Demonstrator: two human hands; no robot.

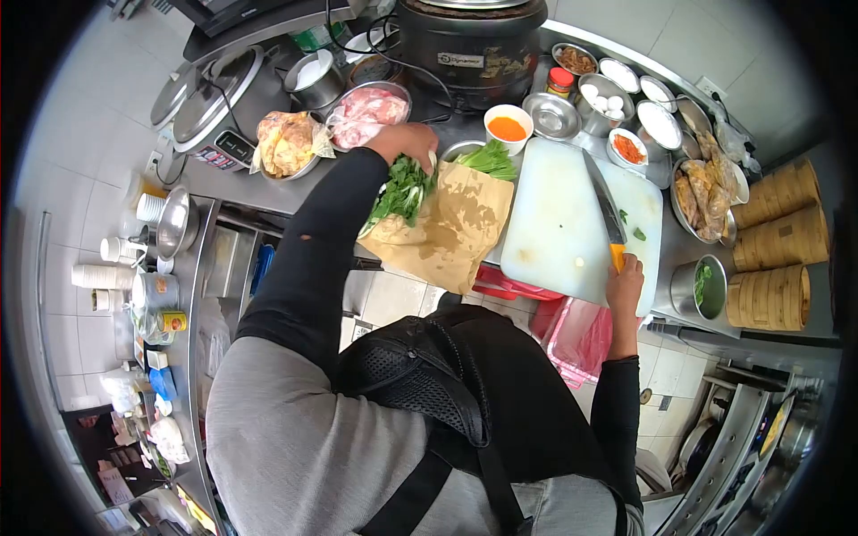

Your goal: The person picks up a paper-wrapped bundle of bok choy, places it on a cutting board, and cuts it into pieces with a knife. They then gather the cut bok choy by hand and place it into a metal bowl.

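My left hand point(404, 143) is closed around the stem end of a bunch of leafy greens point(400, 195), whose dark leaves hang down over a wet-spotted brown paper bag point(456, 219). Paler green stalks point(490, 161) stick out at the bag's far side. On the right, my right hand point(625, 279) grips the yellow handle of a large kitchen knife point(603, 196). Its blade lies across a white cutting board point(550, 210) and points away from me. A few small leaf scraps point(638, 233) are on the board, right of the blade.
Behind my left hand stand bowls of raw meat point(368, 112) and bagged poultry point(288, 143). A bowl of orange liquid point(508, 127), a metal bowl point(552, 116) and eggs point(601, 101) sit beyond the board. Bamboo steamers point(767, 297) and a metal pot point(698, 288) are at right.
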